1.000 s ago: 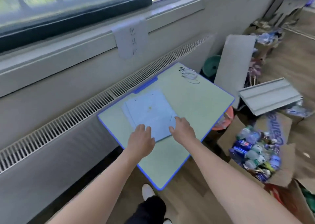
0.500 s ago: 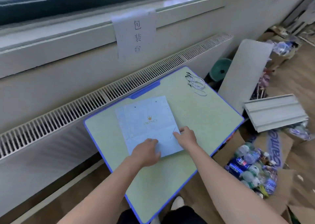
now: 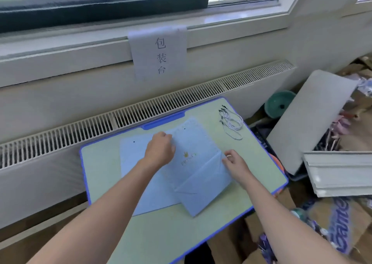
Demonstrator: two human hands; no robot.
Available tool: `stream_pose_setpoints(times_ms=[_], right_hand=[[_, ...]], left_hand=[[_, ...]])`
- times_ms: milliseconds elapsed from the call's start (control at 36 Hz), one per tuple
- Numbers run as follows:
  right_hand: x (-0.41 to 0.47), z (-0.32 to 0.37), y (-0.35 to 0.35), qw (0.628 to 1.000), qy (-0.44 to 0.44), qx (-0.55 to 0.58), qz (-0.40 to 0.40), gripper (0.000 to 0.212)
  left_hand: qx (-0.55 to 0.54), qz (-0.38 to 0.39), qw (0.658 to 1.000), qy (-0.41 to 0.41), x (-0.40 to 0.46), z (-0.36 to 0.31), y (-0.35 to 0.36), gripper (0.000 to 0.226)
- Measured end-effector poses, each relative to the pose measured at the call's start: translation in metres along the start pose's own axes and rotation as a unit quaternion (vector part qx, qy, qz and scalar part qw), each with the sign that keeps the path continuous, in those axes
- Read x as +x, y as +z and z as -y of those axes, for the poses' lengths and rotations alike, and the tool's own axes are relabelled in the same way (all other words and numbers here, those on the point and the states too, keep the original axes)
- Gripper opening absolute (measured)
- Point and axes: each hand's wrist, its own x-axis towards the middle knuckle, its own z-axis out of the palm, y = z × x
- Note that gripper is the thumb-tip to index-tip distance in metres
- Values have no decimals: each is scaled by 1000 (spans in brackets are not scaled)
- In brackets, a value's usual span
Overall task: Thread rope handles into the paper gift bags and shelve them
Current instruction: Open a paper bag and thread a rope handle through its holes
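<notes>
Two bare forearms reach forward over a pale green desk (image 3: 141,233) with a blue rim. Two flat light-blue paper bags lie on it, overlapping. The upper bag (image 3: 198,175) sits tilted toward the right, its folded bottom flap facing up at the near end and a small gold crown mark with lettering near its middle; punched holes show at its far edge. The lower bag (image 3: 132,163) lies flat under it to the left, with one dark hole visible near its far corner.

The left hand (image 3: 160,150) has its fingers curled in a narrow grip on the upper bag's left edge. The right hand (image 3: 234,162) pinches the same bag's right edge where the flap fold begins.

Farther off, at the desk's far right corner, lies one loose bundle of white rope handles (image 3: 231,123) with dark tips, well apart from the bags; their exact count cannot be told.

Beyond the desk runs a slatted radiator cover (image 3: 80,127), and above it one paper sign (image 3: 159,52) hangs from the windowsill.
</notes>
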Motion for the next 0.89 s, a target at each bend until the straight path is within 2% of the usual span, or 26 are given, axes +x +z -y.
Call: stream_pose_setpoints(times_ms=[56,194,306,417,500,667,778,889], right_hand=[[15,-3,-12,1000,-11,-9,18,6],[49,-12,-41,998,-34,-37,33,6],[80,-15,-56,989,-83,-118,36,13],[107,-8,-57,979,-120,-165,-12,20],[126,0,-51,970,-123,-203,-50,20],[149,12,-41,946,-86,-309,-41,19],[146,23,-37,948,-82,-309,-10,17],[126,41,-40,977,-109,-184,-25,4]], left_hand=[[1,-7,1000,-18,8,-13,5,30],[-67,-25,994,-82,31,-46,11,46],[-130,-29,985,-108,47,-60,20,19],[-164,-25,977,-132,51,-67,25,16],[-195,-15,968,-158,51,-66,23,17],[-223,24,961,-161,43,-64,13,27],[-231,40,959,-162,31,-63,2,48],[-248,52,957,-141,20,-64,-12,58]])
